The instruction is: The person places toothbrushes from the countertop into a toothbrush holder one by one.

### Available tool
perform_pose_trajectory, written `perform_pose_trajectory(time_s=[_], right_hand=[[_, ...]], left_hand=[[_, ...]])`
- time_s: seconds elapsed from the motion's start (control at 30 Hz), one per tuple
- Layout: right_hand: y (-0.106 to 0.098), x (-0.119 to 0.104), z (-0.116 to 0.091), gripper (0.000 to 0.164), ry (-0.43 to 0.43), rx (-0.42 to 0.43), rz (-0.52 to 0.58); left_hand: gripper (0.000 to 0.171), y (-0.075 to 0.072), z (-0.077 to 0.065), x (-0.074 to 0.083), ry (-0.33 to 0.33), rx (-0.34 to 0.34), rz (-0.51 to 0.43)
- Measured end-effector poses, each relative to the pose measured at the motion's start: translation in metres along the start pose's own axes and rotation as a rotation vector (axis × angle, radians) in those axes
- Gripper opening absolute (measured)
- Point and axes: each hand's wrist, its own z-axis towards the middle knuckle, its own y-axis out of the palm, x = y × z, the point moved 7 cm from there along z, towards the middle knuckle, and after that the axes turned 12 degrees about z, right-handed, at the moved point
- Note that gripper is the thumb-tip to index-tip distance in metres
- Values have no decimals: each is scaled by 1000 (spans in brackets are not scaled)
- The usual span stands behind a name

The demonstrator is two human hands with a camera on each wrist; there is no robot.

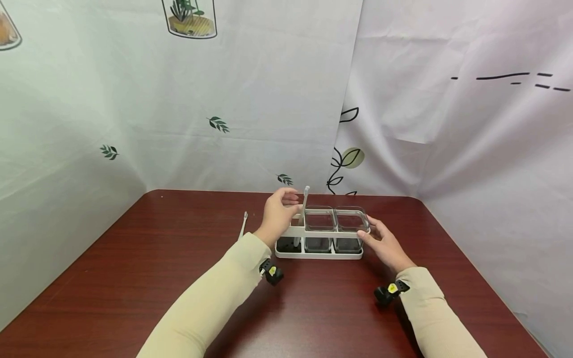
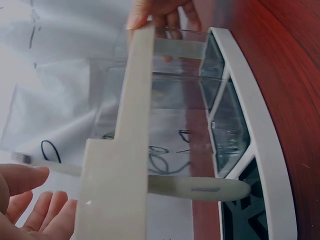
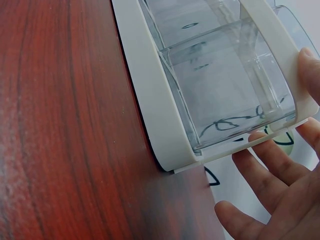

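Observation:
A white toothbrush holder [image 1: 333, 234] with a dark base stands on the table. Two clear cups [image 1: 320, 221] sit in its middle and right sections. In the left section a pale toothbrush [image 1: 306, 195] leans, its printed handle [image 2: 215, 189] down near the base. My left hand [image 1: 278, 211] is at the holder's left end beside this toothbrush, fingers loosely bent, and a gap shows between fingers and brush in the left wrist view. My right hand [image 1: 384, 243] grips the holder's right end, thumb [image 3: 311, 70] on the top rail and fingers behind it.
A second toothbrush [image 1: 243, 223] is to the left of the holder, its lower part hidden behind my left sleeve. The reddish-brown table [image 1: 134, 278] meets a white printed cloth [image 1: 268, 89] at the back and sides.

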Motion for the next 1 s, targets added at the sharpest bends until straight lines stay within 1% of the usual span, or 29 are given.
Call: perform_pose_trajectory(time_s=[0.2, 0.43, 0.57, 0.7, 0.87, 0.93, 1.0], right_hand=[[0, 0, 0, 63, 2, -2, 0], [1, 1, 0, 64, 6, 2, 6], [0, 0, 0, 63, 10, 2, 0], [0, 0, 0, 64, 14, 0, 5], [1, 0, 0, 64, 20, -2, 9], [1, 0, -1, 65, 21, -3, 6], [1, 0, -1, 65, 21, -3, 3]], left_hand=[[36, -10, -1, -6, -53, 9, -129], [38, -20, 0, -19, -149, -65, -333], [40, -25, 0, -26, -193, -84, -384], [40, -31, 2, -34, -228, -74, -428], [40, -41, 4, -43, -244, -51, -504], [40, -45, 4, -47, -250, -48, -514], [40, -48, 5, -51, -256, -47, -505]])
